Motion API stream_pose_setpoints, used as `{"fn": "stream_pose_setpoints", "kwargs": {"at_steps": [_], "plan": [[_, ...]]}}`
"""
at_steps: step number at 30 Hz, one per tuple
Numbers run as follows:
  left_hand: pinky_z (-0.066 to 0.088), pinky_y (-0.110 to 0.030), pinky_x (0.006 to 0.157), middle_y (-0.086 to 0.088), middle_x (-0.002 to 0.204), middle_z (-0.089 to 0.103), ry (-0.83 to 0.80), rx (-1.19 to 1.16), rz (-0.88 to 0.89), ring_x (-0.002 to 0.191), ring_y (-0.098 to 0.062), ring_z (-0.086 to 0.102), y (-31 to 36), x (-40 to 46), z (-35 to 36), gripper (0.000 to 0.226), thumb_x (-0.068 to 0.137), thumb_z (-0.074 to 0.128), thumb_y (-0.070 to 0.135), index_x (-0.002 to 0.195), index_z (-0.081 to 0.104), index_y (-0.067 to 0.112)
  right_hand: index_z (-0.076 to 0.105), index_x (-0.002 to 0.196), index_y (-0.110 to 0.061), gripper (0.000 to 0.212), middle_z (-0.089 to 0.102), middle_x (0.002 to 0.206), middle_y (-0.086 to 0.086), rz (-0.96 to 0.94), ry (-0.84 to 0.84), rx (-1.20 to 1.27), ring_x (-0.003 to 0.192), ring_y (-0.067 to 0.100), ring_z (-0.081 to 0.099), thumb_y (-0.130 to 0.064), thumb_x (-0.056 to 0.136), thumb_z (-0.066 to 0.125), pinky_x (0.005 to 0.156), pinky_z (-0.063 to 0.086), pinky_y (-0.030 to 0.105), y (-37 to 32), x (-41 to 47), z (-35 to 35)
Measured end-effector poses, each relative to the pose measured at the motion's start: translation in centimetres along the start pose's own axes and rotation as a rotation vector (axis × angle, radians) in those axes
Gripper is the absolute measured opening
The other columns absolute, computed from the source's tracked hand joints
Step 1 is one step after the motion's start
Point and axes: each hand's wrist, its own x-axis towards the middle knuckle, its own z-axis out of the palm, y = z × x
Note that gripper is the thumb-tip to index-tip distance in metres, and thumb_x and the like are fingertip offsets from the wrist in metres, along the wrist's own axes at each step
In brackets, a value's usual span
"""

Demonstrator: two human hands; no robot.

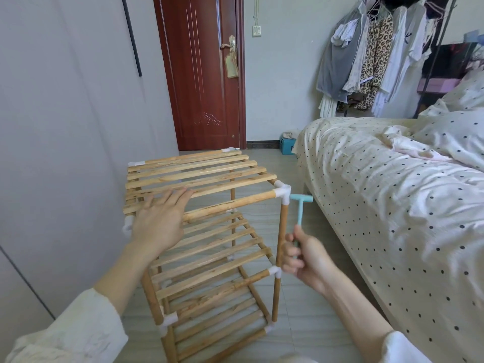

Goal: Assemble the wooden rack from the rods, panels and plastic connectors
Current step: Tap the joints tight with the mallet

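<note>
Rack [199,231] steadied, hammer [300,205] held.
Left hand [159,221] is laid flat on the top front edge; right hand [305,258] is clamped on the hammer beside the corner connector [282,193].

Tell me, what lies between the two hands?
In the head view, the rack's front top rod and a corner post lie between the flat left hand and the right hand holding the small hammer.

Matt pale wood rack [199,176], white plastic connectors [282,193] (smooth), cotton-like bedsheet [366,192].

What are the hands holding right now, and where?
The right hand grips the small blue hammer by the low end of its handle. The left hand holds nothing; it rests flat on the rack.
</note>
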Motion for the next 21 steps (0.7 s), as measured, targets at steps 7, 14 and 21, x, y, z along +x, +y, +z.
{"fn": "stream_pose_setpoints", "kwargs": {"at_steps": [7,14,21], "plan": [[0.013,-0.039,0.117,0.007,0.158,0.007,0.001,0.012,-0.005,0.144,-0.012,0.013,0.3,-0.1,0.0,0.073,0.089,0.042,0.012,0.150,0.004,0.024,0.045,0.073,-0.014,0.035,0.032,0.038,-0.010,-0.420,0.250,-0.482,0.038,0.011,0.026,-0.027,0.102,0.030,0.038,0.025,0.020,-4.2,-0.2,0.8],[0.014,-0.039,0.116,0.006,0.158,0.008,0.012,0.004,-0.011,0.144,-0.012,0.014,0.5,-0.3,-0.1,0.072,0.089,0.042,0.011,0.150,0.006,0.024,0.040,0.066,-0.019,0.041,0.049,0.064,0.003,-0.387,0.253,-1.278,0.060,0.023,0.047,-0.035,0.101,0.027,0.060,0.040,0.033,-4.0,0.3,-0.2],[0.012,-0.041,0.117,0.006,0.158,0.010,0.035,-0.035,-0.007,0.144,-0.013,0.014,0.4,-0.3,0.0,0.073,0.088,0.042,0.007,0.150,0.009,0.024,0.037,0.065,-0.015,0.041,0.051,0.067,0.008,-0.601,0.406,-1.070,0.066,0.028,0.045,-0.033,0.101,0.027,0.067,0.038,0.037,-5.1,-0.3,-0.5]]}}
